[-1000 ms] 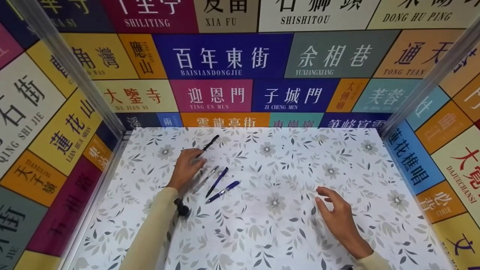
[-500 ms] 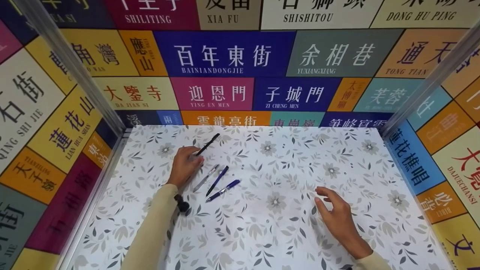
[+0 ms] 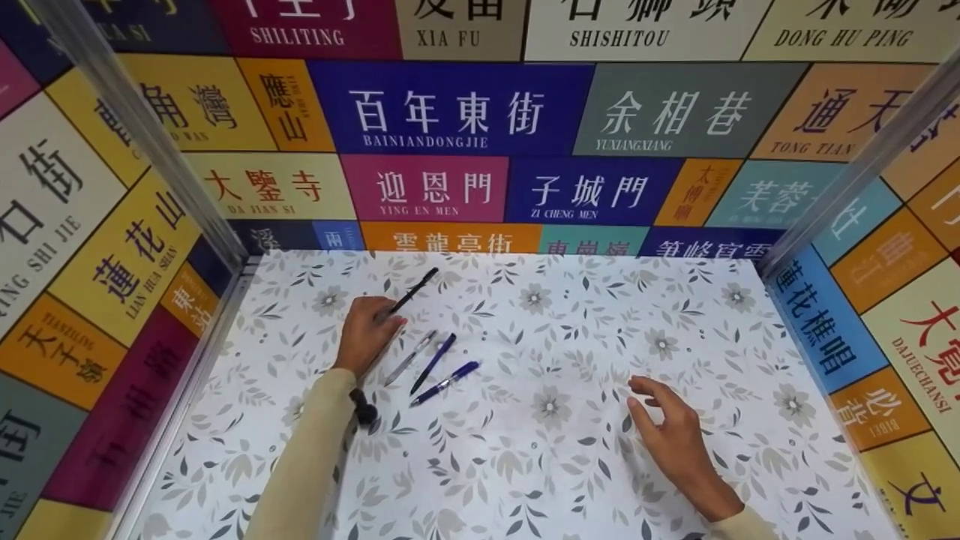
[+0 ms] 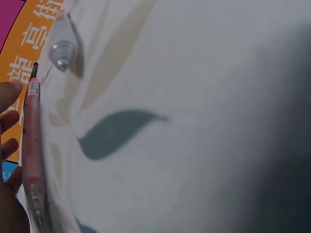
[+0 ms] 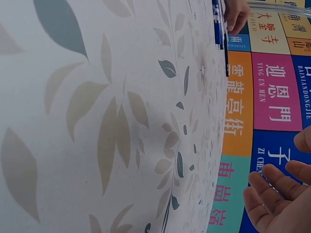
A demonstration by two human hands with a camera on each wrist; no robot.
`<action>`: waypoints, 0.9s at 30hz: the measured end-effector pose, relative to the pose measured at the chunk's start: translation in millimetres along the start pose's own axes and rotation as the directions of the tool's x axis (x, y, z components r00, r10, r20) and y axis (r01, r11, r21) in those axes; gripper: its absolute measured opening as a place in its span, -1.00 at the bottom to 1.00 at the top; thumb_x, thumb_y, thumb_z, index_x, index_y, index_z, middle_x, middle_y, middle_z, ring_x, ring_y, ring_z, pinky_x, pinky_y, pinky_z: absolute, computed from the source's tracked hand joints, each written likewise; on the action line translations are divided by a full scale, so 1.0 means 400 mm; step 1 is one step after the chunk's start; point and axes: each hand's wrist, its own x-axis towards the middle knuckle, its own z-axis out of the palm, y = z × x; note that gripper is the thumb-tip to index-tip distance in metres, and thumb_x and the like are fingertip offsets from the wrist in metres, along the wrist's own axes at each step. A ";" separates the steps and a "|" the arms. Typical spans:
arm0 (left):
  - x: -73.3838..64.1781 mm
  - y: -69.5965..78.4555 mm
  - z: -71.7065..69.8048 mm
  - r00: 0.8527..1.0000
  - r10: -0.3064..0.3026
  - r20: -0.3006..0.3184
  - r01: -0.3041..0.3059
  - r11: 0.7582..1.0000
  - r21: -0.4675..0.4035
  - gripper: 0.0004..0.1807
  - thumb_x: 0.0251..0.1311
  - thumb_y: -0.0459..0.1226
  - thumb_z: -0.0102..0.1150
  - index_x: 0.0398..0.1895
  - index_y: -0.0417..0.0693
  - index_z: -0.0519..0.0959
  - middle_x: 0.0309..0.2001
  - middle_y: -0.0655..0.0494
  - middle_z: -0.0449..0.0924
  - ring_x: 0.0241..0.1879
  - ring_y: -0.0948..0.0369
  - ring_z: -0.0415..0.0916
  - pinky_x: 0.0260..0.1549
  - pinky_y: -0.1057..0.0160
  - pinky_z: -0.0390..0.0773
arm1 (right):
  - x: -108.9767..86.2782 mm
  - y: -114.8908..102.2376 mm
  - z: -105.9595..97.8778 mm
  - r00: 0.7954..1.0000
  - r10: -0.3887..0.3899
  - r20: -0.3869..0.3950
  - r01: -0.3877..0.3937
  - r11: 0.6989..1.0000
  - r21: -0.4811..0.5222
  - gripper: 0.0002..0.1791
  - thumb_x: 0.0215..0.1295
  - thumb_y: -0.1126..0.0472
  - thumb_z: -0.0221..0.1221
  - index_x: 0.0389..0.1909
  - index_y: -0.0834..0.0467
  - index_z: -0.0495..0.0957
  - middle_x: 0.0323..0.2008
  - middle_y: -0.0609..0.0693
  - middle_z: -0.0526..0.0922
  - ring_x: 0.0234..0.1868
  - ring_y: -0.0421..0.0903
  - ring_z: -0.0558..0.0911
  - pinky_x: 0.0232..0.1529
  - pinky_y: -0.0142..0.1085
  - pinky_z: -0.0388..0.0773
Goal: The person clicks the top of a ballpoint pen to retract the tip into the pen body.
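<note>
A black-capped pen (image 3: 417, 291) with a see-through barrel lies slantwise on the patterned cloth. Just over its near end is my left hand (image 3: 365, 334), thumb and fingers apart on either side of the barrel in the head view. From the left wrist, the fingers (image 4: 8, 119) appear along the upper side of that pen (image 4: 33, 141), which looks reddish there. Beside the hand lie a clear pen (image 3: 411, 358), a dark blue pen (image 3: 433, 365) and a blue pen with a clear middle (image 3: 445, 383). Off to the right, my right hand (image 3: 670, 431) holds nothing, its fingers loosely bent.
A white cloth (image 3: 555, 465) with grey flowers and leaves covers the table. Behind it stands a wall (image 3: 450, 112) of coloured name panels, with similar panels along both sides. Clear corner strips (image 3: 847, 161) rise at the back corners. A dark wrist device (image 3: 365, 410) sits at my left cuff.
My left hand has drawn back slightly to the left, and more of the black-capped pen's barrel shows. The pens lie as before. My right hand has stayed almost still.
</note>
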 end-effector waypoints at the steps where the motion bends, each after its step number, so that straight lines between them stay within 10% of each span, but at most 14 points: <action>1: 0.000 -0.002 0.000 1.000 0.002 0.002 -0.002 1.000 0.015 -0.67 0.33 -0.30 0.55 0.11 -0.22 0.79 0.11 -0.15 0.73 0.20 -0.11 0.55 0.33 -0.12 0.44 | 0.000 0.001 0.000 1.000 0.001 0.001 -0.001 1.000 0.001 -0.58 0.45 0.43 0.38 0.29 0.25 0.66 0.15 0.07 0.78 0.17 -0.08 0.71 0.13 -0.67 0.44; 27: 0.009 -0.023 0.007 0.998 0.051 0.021 -0.054 0.983 0.175 -0.79 0.41 -0.31 0.45 0.01 -0.22 0.81 0.04 -0.19 0.70 0.14 -0.18 0.56 0.25 -0.21 0.47 | -0.002 -0.020 0.015 0.995 0.102 0.000 -0.101 0.984 0.148 -0.59 0.43 0.46 0.40 0.25 0.18 0.69 0.06 0.09 0.82 0.07 0.07 0.78 0.01 -0.57 0.60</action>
